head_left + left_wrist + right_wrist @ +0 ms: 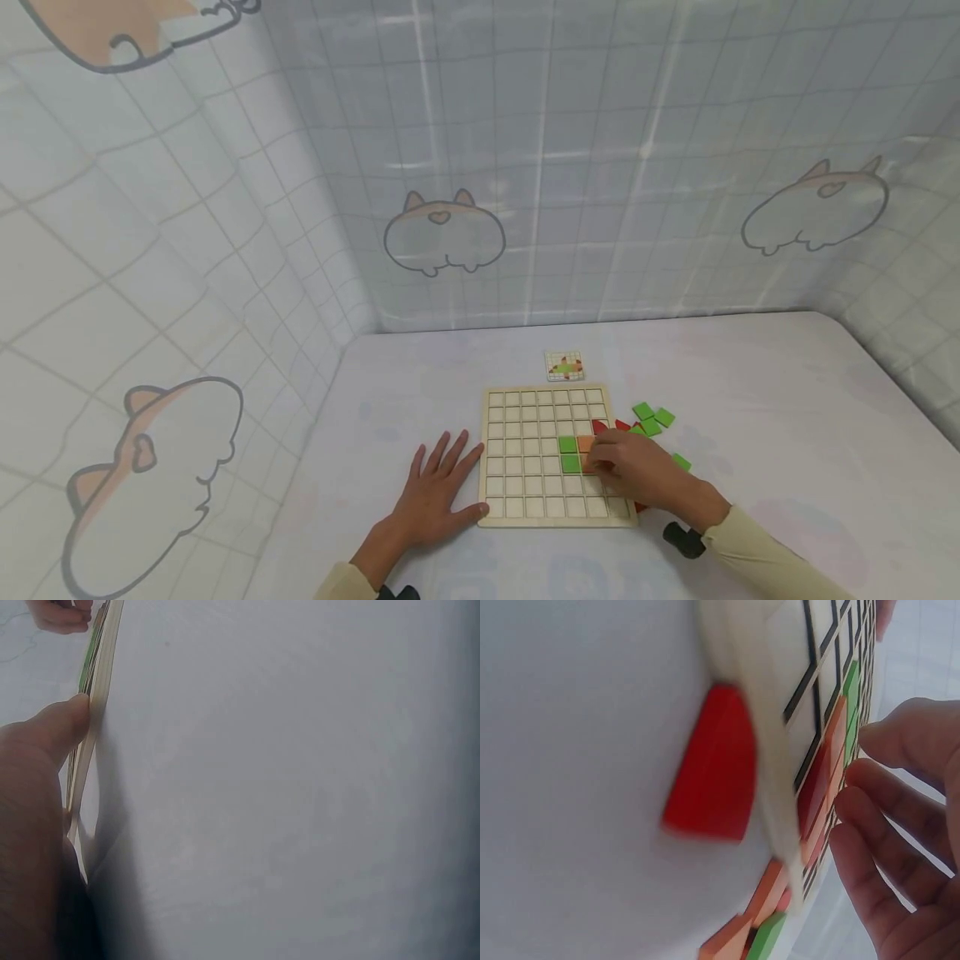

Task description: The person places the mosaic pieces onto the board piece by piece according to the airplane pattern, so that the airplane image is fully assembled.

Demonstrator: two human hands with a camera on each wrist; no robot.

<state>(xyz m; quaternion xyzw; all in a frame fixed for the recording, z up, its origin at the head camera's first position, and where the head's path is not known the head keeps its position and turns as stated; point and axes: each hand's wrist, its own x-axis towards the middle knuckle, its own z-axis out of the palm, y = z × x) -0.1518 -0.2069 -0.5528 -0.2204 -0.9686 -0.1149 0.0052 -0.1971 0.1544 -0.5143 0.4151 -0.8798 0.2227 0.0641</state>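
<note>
A wooden grid board [517, 417] lies on the white table. Green tiles [569, 463], an orange tile [585, 443] and a red curved piece [598, 427] sit in its cells. My left hand [437, 500] rests flat with fingers spread at the board's left side, its thumb at the board's edge. Over the right part of the board, my right hand [641, 467] has its fingertips down at the orange and red tiles, partly hiding them. The right wrist view shows no piece between the thumb and bent fingers. Beside the board's rim there lies a loose red piece [716, 769].
Several loose green tiles [643, 411] and a few red pieces lie right of the board. More loose pieces, including an orange tile [769, 892], lie near its rim. A small pattern card [565, 366] is behind the board. Tile-patterned curtains [600, 167] enclose the table.
</note>
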